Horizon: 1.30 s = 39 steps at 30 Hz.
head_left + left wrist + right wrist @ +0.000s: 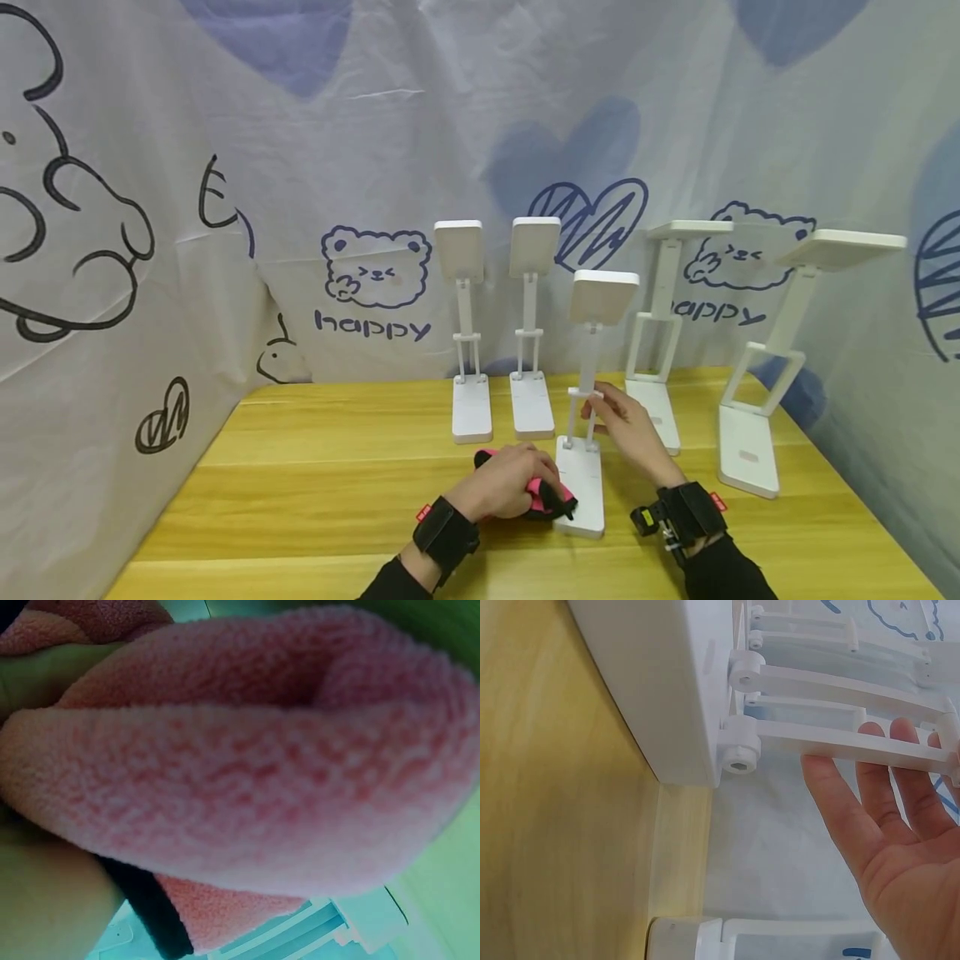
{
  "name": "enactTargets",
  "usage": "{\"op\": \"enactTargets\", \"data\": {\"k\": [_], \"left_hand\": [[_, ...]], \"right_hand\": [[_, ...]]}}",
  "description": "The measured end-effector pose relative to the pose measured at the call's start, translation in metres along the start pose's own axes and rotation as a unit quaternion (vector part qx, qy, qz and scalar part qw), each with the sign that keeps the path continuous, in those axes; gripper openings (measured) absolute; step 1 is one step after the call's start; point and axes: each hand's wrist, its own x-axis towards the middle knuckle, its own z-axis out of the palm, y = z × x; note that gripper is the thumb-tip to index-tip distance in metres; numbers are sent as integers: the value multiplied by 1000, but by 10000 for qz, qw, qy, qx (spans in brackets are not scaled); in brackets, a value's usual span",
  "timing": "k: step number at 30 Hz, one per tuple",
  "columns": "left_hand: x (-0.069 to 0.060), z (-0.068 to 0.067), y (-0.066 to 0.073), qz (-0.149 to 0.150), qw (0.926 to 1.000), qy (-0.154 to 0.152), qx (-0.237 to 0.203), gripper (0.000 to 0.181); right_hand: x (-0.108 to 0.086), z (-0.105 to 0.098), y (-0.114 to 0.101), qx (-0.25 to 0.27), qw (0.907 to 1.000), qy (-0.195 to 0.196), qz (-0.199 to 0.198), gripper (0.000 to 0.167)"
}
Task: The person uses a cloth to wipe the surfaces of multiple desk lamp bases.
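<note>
A white folding desk lamp (591, 471) stands upright on the table in front of me. My left hand (516, 481) grips a pink fleecy cloth (538, 493) with black edging and holds it against the left side of the lamp's base. In the left wrist view the bunched cloth (247, 787) fills most of the picture and hides much of that hand. My right hand (628, 429) holds the lamp's lower arm just under the hinge. The right wrist view shows its fingers round one thin strut (847, 742); the thumb is hidden there.
Behind stand two more white lamps, one at left (472, 412) and one beside it (531, 408). To the right are another two, a farther lamp (655, 408) and a nearer lamp (748, 450). A printed cloth backdrop (420, 125) borders the wooden table (322, 467).
</note>
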Motion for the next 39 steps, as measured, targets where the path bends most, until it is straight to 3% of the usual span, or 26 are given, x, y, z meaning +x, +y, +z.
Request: {"op": "enactTargets", "data": {"k": [4,10,14,18,22,29,34,39], "left_hand": [[1,0,0,-110,9999,60,45,52],[4,4,1,-331,9959,339,768,53],[8,7,3,-501,9920,548,1017,50],[13,13,5,-597,9857,876,1307,46],[19,20,8,-676,9749,1190,1757,44],[33,27,18,-882,9664,1314,2025,46],[42,30,26,-797,9636,1326,2180,44],[46,34,30,-500,9671,1375,2081,42]], "right_hand": [[0,0,-1,37,10000,23,29,34],[1,1,-2,6,9999,-1,131,36],[1,1,-2,-1,9999,-37,113,38],[0,0,-1,-15,9999,-10,109,39],[1,0,1,-23,9999,26,97,36],[0,-2,3,-34,9999,76,117,39],[-1,-2,2,-56,9999,99,105,38],[-2,-1,2,-64,9999,92,65,36]]}}
